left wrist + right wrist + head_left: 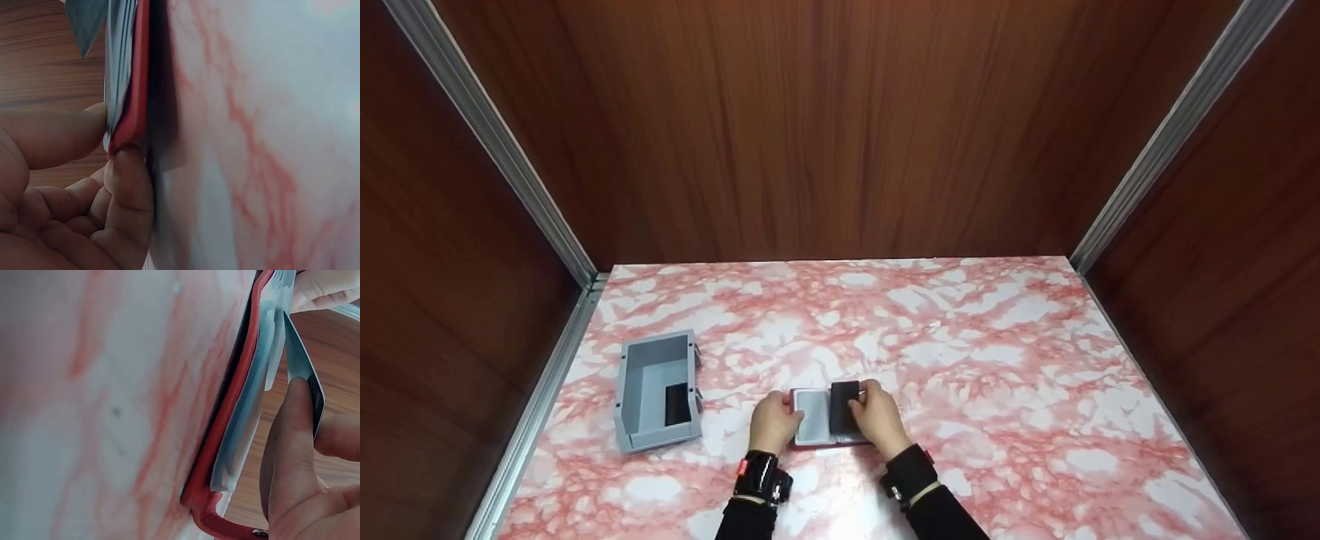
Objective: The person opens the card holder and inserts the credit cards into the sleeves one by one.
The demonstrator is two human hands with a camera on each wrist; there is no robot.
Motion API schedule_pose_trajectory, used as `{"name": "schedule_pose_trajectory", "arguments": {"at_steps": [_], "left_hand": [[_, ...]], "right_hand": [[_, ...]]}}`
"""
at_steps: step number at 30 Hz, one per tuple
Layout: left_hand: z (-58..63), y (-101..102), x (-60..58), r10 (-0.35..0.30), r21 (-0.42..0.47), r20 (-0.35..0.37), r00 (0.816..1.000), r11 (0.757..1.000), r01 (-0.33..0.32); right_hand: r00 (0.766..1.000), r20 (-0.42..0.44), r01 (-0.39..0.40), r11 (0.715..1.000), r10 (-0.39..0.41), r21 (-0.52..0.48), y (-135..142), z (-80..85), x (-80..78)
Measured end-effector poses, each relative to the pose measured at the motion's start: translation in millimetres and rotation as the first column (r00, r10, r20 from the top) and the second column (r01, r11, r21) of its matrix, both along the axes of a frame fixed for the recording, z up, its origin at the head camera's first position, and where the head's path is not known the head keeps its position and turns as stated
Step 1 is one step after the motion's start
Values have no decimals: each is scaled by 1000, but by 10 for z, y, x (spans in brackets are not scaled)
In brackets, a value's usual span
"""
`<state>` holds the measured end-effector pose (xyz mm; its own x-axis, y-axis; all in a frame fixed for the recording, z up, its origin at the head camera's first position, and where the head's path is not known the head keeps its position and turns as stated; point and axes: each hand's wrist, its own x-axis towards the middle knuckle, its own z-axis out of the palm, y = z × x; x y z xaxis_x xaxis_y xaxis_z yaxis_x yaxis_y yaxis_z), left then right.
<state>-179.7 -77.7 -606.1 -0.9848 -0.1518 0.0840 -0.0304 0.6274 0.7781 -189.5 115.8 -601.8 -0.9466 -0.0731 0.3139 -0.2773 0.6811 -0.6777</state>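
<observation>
A red card holder (225,416) lies spread open on the table, its clear plastic sleeves (813,416) facing up. At its left edge my left hand (772,421) pinches cover and sleeves between thumb and index finger (130,191). My right hand (882,420) pinches a black card (844,409) over the right half of the holder. In the right wrist view the card (304,371) stands tilted, its far edge right at the sleeves near the fold. A red strap with a metal snap (260,532) sticks out at the near end.
A grey plastic bin (634,390) stands on the left of the table, with a black flat item (677,405) inside. Brown wood-grain panels (825,135) close off the back and both sides of the red-and-white marbled table (990,345).
</observation>
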Motion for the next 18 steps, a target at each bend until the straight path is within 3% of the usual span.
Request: {"name": "schedule_pose_trajectory", "arguments": {"at_steps": [5,13,18], "left_hand": [[-13,-1,-16,4,9,-1,1000,1000,-4],[-2,-1,-17,5,-1,4,1000,1000,-5],[-14,2,-20,2,-14,1,1000,1000,-2]], "right_hand": [[1000,3,-4,1000,4,0,-9,-9,2],[994,109,-12,1000,14,-23,-31,-17,-5],[991,129,-16,1000,16,-2,-50,-4,-2]]}}
